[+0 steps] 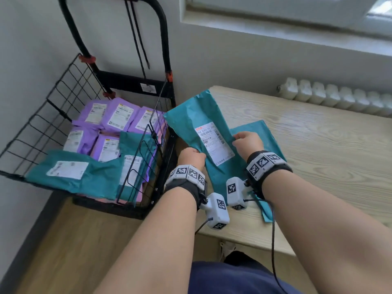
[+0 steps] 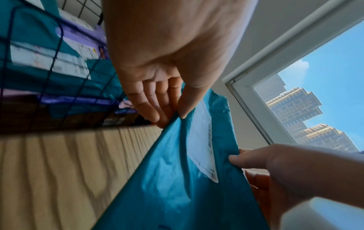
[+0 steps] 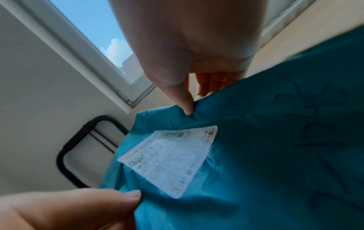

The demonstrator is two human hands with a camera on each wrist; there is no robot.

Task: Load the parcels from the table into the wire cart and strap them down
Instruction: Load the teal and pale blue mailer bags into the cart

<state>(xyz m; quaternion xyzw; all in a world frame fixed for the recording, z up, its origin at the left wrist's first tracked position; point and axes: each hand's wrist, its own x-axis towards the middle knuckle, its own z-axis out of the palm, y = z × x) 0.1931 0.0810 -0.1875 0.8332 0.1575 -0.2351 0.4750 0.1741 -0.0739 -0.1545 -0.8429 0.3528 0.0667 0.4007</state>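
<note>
Both hands' fingers (image 2: 183,107) pinch the floppy teal plastic parcel (image 1: 199,124); it could snag on the black wire cart (image 1: 146,132) rim and slip.

Pale grey walls (image 1: 233,60) are seen behind a light wood-grain table (image 1: 318,145). A white radiator (image 1: 339,98) is set along the table's far edge, under a white-framed window (image 1: 275,15). Blue sky and tower blocks (image 2: 299,109) are shown outside. Wood-look floor (image 1: 74,251).
</note>
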